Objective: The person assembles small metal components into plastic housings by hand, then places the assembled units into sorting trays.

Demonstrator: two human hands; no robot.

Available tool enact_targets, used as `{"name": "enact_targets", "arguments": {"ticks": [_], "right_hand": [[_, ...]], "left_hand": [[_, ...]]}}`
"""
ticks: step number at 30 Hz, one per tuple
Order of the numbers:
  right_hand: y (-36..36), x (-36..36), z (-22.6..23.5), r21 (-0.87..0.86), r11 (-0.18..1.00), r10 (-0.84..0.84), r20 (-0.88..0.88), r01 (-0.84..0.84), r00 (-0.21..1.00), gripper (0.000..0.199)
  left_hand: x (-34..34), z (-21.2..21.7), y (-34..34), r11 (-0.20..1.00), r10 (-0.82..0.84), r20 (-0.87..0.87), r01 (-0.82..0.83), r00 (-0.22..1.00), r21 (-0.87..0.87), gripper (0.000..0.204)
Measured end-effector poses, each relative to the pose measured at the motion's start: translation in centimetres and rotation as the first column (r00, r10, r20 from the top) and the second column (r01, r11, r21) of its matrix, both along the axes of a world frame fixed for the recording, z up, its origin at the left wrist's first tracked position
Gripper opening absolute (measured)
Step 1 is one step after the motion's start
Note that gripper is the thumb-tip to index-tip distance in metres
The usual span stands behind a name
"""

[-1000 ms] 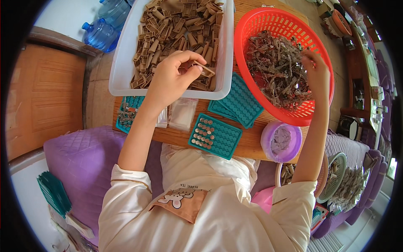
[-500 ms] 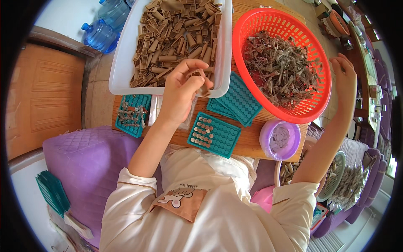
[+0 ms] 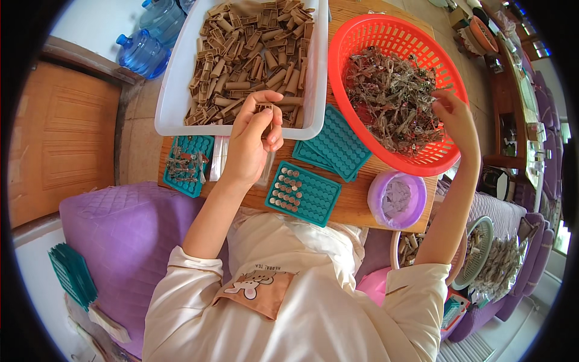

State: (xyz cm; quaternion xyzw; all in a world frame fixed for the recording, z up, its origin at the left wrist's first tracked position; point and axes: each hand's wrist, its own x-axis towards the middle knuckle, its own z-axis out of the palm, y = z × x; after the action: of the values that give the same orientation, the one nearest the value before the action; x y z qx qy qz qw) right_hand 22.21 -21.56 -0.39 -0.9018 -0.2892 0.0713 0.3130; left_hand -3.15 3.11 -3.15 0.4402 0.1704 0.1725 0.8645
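My left hand [image 3: 253,142] hovers over the near rim of a white bin [image 3: 175,90] filled with several small brown tube-shaped pieces [image 3: 253,48], and its fingertips pinch one brown piece [image 3: 265,108]. My right hand [image 3: 455,120] reaches into a red plastic basket [image 3: 362,36] of tangled grey-brown small parts [image 3: 392,96], fingers curled at the pile's right edge; whether it holds a part I cannot tell. Just below my left hand lies a teal tray with rows of holes [image 3: 301,193], a few of them filled with round metal pieces.
More teal trays are stacked [image 3: 335,148] between bin and basket, and another one [image 3: 184,163] with small parts sits at the wooden table's left end. A purple bowl [image 3: 395,199] stands at the front right. Blue water bottles [image 3: 145,42] stand on the floor. A purple cushion [image 3: 114,229] lies left.
My left hand has drawn back from inside the bin to its near rim with a brown piece. My right hand swung out past the basket's right rim and has come back over it.
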Motion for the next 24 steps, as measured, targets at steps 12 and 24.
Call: {"name": "enact_targets", "arguments": {"ticks": [12, 24], "right_hand": [[-0.1, -2.2, 1.6, -0.332, 0.868, -0.311, 0.214, 0.368, 0.926, 0.038], [-0.4, -2.9, -0.4, 0.22, 0.953, -0.226, 0.048, 0.211, 0.973, 0.022]], "left_hand": [[-0.3, -0.6, 0.3, 0.998, 0.002, 0.027, 0.0, 1.0, -0.057, 0.018], [-0.4, -1.0, 0.1, 0.999, -0.035, 0.017, 0.036, 0.999, -0.031, 0.019]]}}
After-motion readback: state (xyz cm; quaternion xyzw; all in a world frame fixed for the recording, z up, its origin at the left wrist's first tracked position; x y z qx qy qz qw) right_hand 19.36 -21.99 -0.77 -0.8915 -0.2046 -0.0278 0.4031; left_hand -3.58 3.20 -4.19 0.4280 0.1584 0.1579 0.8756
